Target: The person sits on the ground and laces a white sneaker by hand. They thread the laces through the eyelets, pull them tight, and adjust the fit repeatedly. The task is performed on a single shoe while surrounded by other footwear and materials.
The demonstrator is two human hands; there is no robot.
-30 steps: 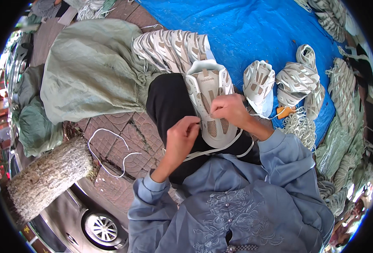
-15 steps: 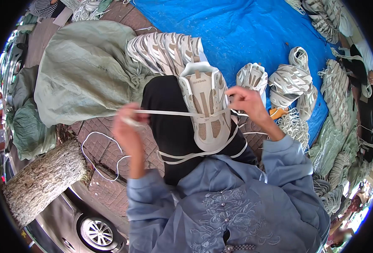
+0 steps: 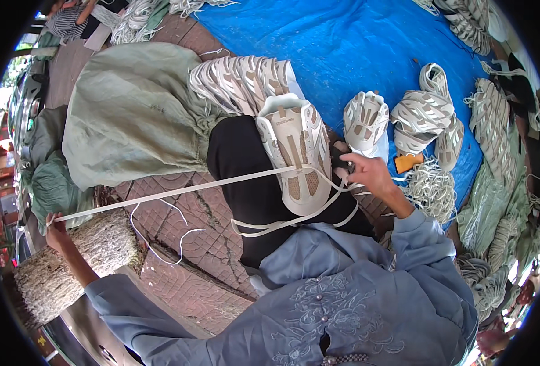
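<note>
A beige and white sneaker upper (image 3: 293, 146) lies on my black-clad knee, toe toward me. A flat off-white shoelace (image 3: 178, 190) runs through its lower eyelets and stretches taut to the left. My left hand (image 3: 56, 230) is closed on the far end of this lace, above a rough stone block. Just right of the upper, my right hand (image 3: 369, 177) is curled, thumb and forefinger at the lace's other side; the fingers partly hide what they pinch. A small dark object beside those fingertips is unclear. A pale cord (image 3: 270, 229) loops around my knee below the toe.
Nested uppers (image 3: 239, 82) stand beyond my knee beside a grey-green sack (image 3: 136, 116). More uppers (image 3: 425, 119) lie on a blue tarp (image 3: 343, 43), near an orange piece (image 3: 408, 162) and a lace pile (image 3: 432, 189). A stone block (image 3: 81, 256) and loose cord (image 3: 160, 253) are left.
My left hand has swung far out to the left, drawing a long length of lace out of the upper. My right hand has dropped slightly down and right, beside the upper.
</note>
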